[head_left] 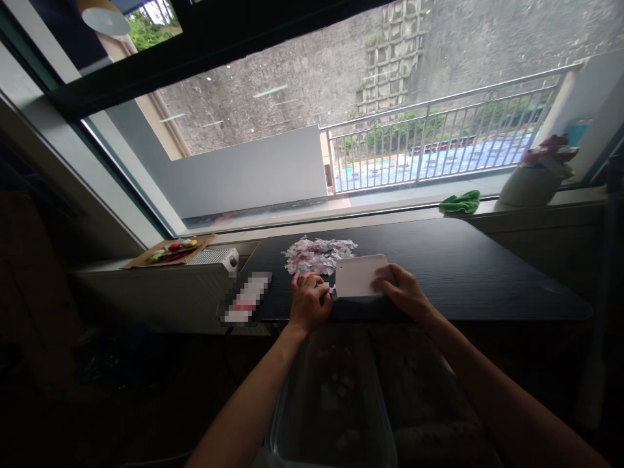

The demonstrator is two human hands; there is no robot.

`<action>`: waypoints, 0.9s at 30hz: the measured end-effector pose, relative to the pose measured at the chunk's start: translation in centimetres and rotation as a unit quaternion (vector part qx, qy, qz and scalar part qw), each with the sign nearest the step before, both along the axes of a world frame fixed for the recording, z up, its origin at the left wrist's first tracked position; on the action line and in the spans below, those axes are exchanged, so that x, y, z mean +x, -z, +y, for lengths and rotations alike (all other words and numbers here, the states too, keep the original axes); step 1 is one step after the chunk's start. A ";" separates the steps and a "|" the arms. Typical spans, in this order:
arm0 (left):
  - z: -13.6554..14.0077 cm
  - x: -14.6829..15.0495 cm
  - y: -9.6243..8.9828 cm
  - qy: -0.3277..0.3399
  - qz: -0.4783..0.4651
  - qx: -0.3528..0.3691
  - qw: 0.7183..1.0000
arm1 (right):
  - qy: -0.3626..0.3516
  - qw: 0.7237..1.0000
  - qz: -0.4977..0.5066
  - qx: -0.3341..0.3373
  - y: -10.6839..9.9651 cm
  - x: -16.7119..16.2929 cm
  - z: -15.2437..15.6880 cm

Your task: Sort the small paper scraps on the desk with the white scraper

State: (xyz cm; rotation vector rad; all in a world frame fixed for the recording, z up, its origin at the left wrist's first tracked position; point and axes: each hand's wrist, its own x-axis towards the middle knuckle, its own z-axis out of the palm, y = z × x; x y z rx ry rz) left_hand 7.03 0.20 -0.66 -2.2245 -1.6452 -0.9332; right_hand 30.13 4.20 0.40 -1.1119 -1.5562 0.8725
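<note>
My right hand (403, 292) grips the right end of a flat white plastic scraper (361, 274) with rounded corners and a small hole near its upper left. The scraper is tilted up over the dark table (468, 273). My left hand (311, 302) is by the scraper's left edge, its fingers curled around or over small white scraps (330, 286); what lies inside the fingers is partly hidden. Just beyond both hands, a loose heap of small white paper-like pieces (316, 253) spreads on the table. Below the table's near edge stands a clear plastic bin (387, 422) with a few pale bits inside.
A blurred-out flat item (247, 298) lies at the table's left end. Left of it, a white radiator (195, 286) carries cardboard with colourful small items (175, 247). On the window sill are a green cloth (461, 203) and a pale rounded container (531, 179).
</note>
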 end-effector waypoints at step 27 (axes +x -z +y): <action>0.7 -0.3 0.1 -0.054 -0.080 0.002 0.995 | -0.045 0.998 -0.010 0.041 0.2 -0.5 0.0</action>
